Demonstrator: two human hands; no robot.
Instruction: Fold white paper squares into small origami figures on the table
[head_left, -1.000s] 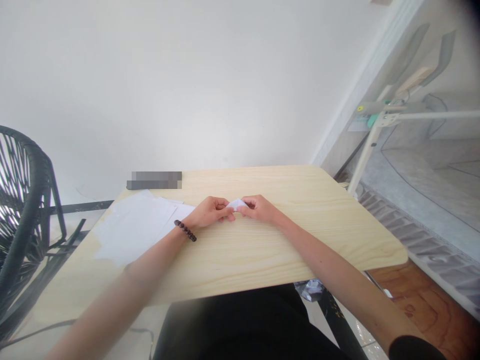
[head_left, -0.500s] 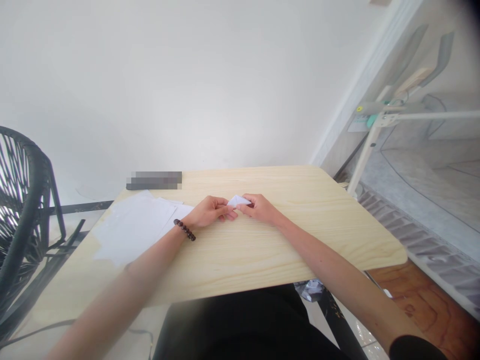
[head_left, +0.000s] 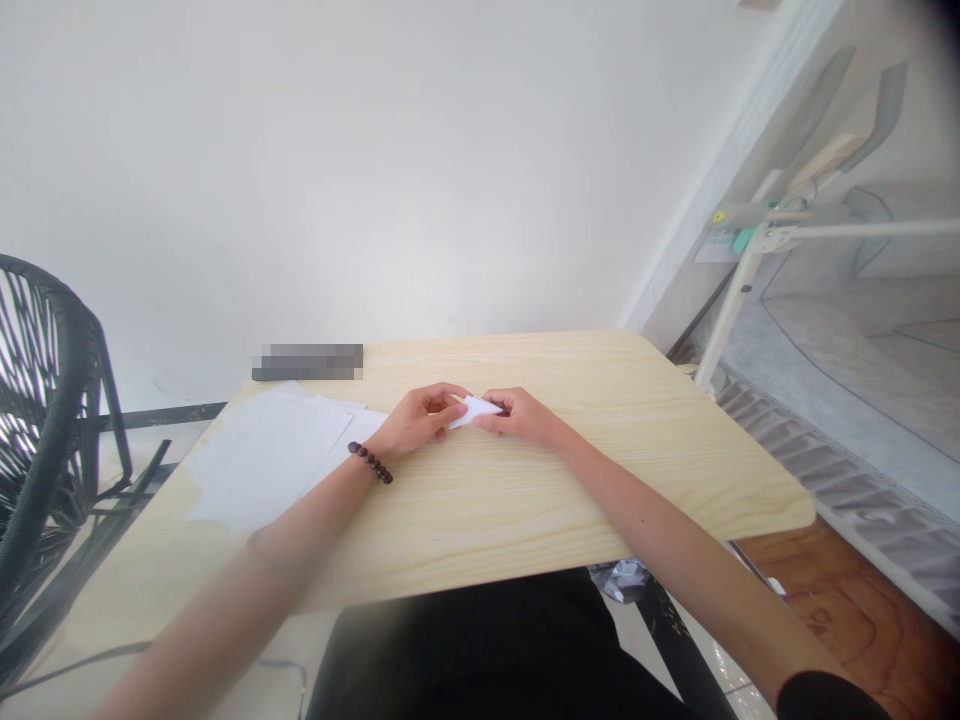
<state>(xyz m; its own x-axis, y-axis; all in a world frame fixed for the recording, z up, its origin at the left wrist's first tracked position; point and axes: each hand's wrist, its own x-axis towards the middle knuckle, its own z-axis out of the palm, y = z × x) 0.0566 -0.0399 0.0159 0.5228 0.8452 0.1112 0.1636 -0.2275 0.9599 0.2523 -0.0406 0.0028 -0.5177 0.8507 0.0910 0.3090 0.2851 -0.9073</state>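
A small folded piece of white paper (head_left: 475, 409) is held between both my hands over the middle of a light wooden table (head_left: 487, 500). My left hand (head_left: 417, 420), with a dark bead bracelet at the wrist, pinches the paper's left end with curled fingers. My right hand (head_left: 519, 416) grips its right end, fingers closed round it. Most of the paper is hidden by my fingers.
Several loose white sheets (head_left: 270, 455) lie on the table's left part. A dark flat object (head_left: 307, 361) rests at the far edge. A black wire chair (head_left: 45, 420) stands to the left, a white metal stand (head_left: 742, 290) to the right.
The folded paper has turned slightly and shows more between my fingers. My left fingers have shifted along it; both hands stay in the same spot.
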